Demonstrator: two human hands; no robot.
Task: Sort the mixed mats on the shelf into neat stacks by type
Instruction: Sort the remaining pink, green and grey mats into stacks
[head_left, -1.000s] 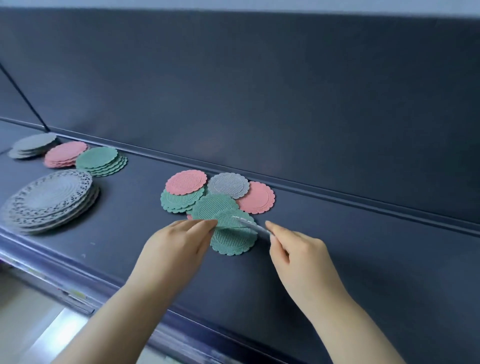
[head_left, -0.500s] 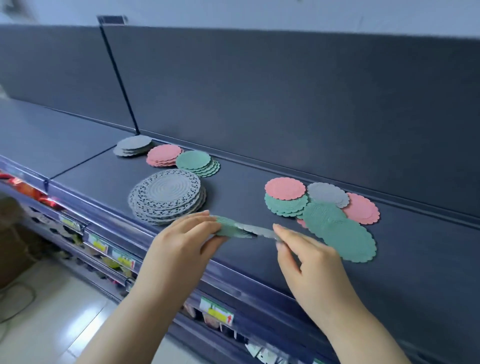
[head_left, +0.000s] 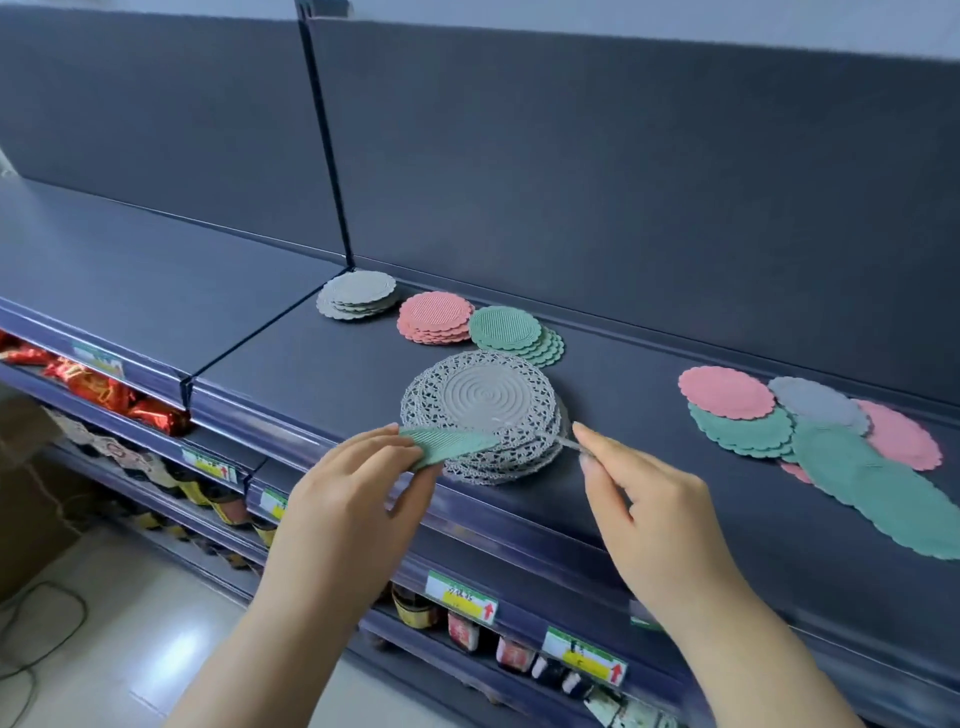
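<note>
The grip of the left hand (head_left: 358, 499) is clamped on a green mat (head_left: 452, 447); a grey mat (head_left: 566, 441) is pinched by the right hand (head_left: 649, 525).

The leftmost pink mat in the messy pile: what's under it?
Green mats stick out beneath the pink mat, scalloped edges showing. How many it covers, or anything else, is hidden.

Seen on my remote feed: the left hand (head_left: 353, 499) and right hand (head_left: 649, 519) were bare, as were both forearms down to the frame's lower edge. The fingers were slender, the right thumbnail short, plain and rounded.
</note>
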